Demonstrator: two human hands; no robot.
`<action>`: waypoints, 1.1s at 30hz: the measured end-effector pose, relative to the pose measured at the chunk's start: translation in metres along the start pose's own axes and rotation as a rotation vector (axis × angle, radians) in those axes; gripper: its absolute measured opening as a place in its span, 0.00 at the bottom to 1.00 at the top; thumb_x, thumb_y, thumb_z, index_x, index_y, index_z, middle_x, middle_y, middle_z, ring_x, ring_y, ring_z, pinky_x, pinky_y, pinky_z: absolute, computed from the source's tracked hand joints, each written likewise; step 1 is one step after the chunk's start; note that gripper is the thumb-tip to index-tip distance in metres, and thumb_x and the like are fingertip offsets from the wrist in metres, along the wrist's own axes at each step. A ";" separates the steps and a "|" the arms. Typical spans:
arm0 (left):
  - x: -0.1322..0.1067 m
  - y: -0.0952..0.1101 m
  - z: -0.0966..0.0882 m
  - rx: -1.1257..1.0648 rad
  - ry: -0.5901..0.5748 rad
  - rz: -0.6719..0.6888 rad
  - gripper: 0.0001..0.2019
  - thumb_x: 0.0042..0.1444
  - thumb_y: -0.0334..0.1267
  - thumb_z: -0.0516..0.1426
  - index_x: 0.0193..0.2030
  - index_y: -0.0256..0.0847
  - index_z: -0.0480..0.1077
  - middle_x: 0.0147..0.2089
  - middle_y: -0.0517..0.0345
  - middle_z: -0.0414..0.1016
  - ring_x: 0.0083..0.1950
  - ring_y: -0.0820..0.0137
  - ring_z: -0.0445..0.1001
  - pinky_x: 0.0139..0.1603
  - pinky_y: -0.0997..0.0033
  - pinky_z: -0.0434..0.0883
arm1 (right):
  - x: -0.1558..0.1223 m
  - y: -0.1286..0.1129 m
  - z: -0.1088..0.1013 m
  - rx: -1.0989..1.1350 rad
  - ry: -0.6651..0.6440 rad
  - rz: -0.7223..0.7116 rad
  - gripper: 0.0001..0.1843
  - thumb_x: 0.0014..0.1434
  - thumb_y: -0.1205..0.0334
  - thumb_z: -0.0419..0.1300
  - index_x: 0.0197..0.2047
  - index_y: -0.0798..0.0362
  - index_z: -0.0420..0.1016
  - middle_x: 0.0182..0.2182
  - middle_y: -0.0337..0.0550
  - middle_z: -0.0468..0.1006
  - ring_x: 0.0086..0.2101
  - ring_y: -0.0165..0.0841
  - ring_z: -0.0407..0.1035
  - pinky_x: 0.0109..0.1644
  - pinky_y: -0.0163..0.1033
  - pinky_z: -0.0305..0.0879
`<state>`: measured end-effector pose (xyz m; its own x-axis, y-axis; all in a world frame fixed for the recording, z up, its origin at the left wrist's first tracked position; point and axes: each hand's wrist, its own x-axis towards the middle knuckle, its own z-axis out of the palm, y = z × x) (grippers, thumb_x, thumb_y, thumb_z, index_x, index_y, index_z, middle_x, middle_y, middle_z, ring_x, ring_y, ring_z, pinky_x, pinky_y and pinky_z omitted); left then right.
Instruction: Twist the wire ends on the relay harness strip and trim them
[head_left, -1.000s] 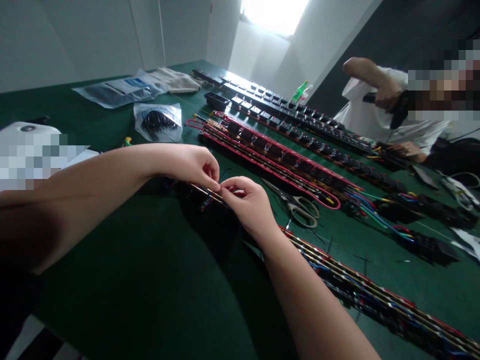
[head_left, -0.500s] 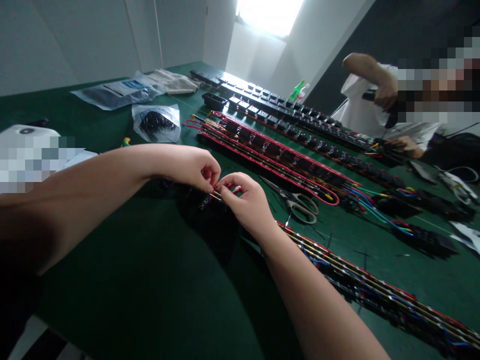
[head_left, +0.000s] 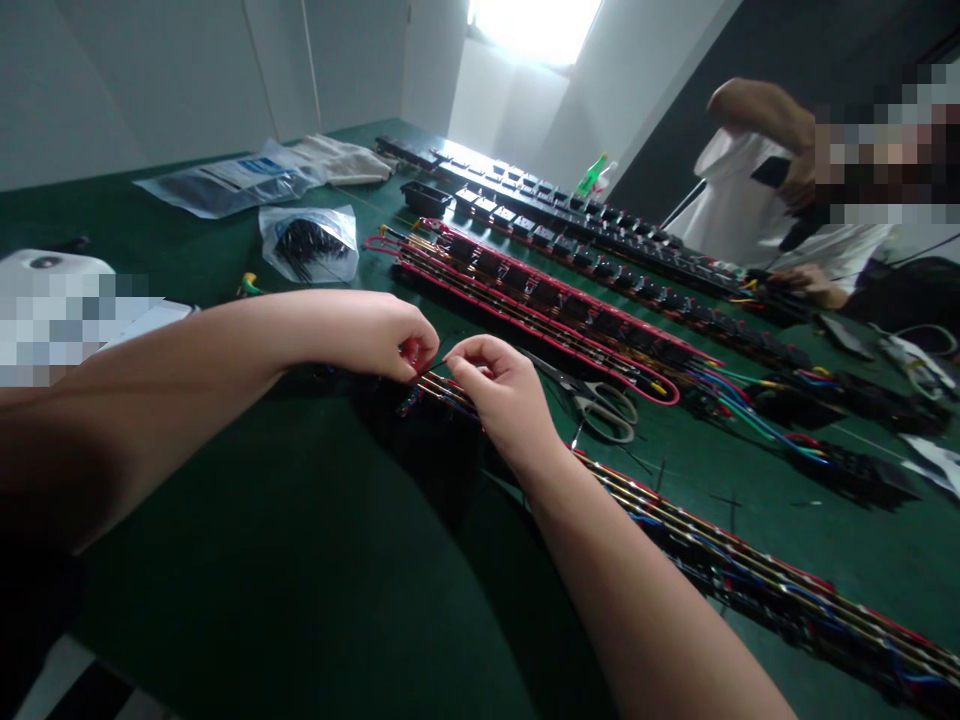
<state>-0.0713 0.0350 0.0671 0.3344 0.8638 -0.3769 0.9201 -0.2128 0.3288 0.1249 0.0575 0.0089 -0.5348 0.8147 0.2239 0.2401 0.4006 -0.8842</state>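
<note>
My left hand (head_left: 390, 335) and my right hand (head_left: 504, 395) meet over the near end of a long socket strip (head_left: 750, 570) wired with red, yellow and blue wires. It runs from under my hands to the lower right. The left fingers pinch something small and red at the strip's end. The right fingers are curled and pinch a thin dark piece just above the wires. What each pinch holds is too small to name. Scissors (head_left: 600, 405) lie just right of my right hand.
Two more wired strips (head_left: 540, 300) and black socket strips (head_left: 570, 225) lie across the green table (head_left: 300, 560). Plastic bags (head_left: 309, 243), a white device (head_left: 52, 275) and a green bottle (head_left: 592, 178) stand around. Another person (head_left: 757, 215) works at the far right.
My right hand has shifted slightly up and right along the strip. The person at the far right has raised an arm higher.
</note>
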 end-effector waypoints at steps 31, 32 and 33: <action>-0.009 0.006 -0.014 0.064 -0.059 0.289 0.13 0.54 0.39 0.54 0.35 0.48 0.82 0.39 0.58 0.80 0.35 0.68 0.75 0.41 0.69 0.69 | -0.010 0.002 0.016 -0.581 -0.103 -0.307 0.05 0.64 0.59 0.62 0.40 0.47 0.80 0.45 0.40 0.81 0.43 0.38 0.71 0.40 0.40 0.62; -0.008 0.004 -0.013 0.053 -0.074 0.298 0.13 0.54 0.39 0.54 0.35 0.49 0.82 0.39 0.59 0.80 0.36 0.68 0.75 0.40 0.70 0.69 | -0.011 0.002 0.017 -0.591 -0.099 -0.301 0.05 0.63 0.59 0.61 0.40 0.47 0.79 0.45 0.39 0.81 0.43 0.38 0.71 0.39 0.40 0.62; -0.008 0.003 -0.013 0.048 -0.093 0.301 0.12 0.53 0.39 0.55 0.34 0.49 0.81 0.39 0.59 0.80 0.36 0.68 0.76 0.40 0.70 0.69 | -0.011 0.002 0.017 -0.597 -0.097 -0.293 0.05 0.63 0.60 0.61 0.40 0.47 0.79 0.45 0.39 0.81 0.43 0.38 0.71 0.38 0.40 0.61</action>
<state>-0.0739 0.0335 0.0819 0.6085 0.7138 -0.3467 0.7846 -0.4758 0.3976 0.1175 0.0422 -0.0021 -0.7096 0.6068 0.3580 0.4657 0.7853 -0.4080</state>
